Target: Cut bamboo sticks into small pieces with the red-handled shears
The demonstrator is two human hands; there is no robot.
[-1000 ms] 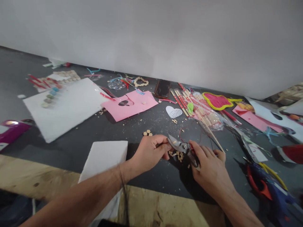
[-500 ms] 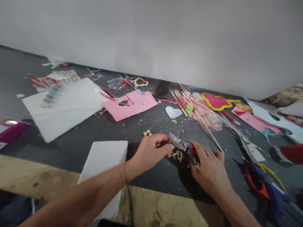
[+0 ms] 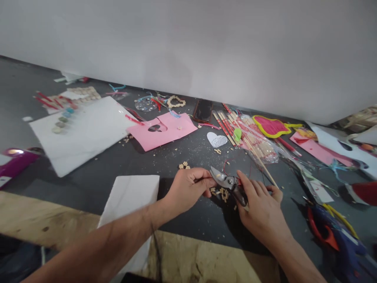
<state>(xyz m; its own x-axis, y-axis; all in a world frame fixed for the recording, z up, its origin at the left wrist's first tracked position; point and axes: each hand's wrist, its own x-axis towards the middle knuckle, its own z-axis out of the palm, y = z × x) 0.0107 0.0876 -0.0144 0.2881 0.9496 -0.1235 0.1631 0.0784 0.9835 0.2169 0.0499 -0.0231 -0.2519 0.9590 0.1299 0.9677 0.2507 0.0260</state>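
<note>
My right hand (image 3: 263,206) is wrapped round the handles of a pair of pruning shears (image 3: 226,181), whose curved metal blades point left. The tip of the blades is right beside the fingertips of my left hand (image 3: 188,187). Thumb and fingers of that hand are pinched together, and what they hold is too small and hidden to make out. Below the shears lies a loose pile of short cut wooden stick pieces (image 3: 224,194). Just behind my left hand is a small cluster of pale wooden pieces (image 3: 184,166). A white paper heart (image 3: 216,139) lies farther back.
Pink paper (image 3: 165,133), a white sheet (image 3: 79,137) and a phone (image 3: 203,110) lie toward the back. Wooden sticks (image 3: 225,127) are right of the phone. A white foam block (image 3: 129,208) sits at the front edge; a blue glue gun (image 3: 338,239) lies right with red-handled scissors (image 3: 322,232).
The shears and both hands stay nearly in place. My right hand's fingers have shifted slightly on the handles. The whole view has moved a little.
</note>
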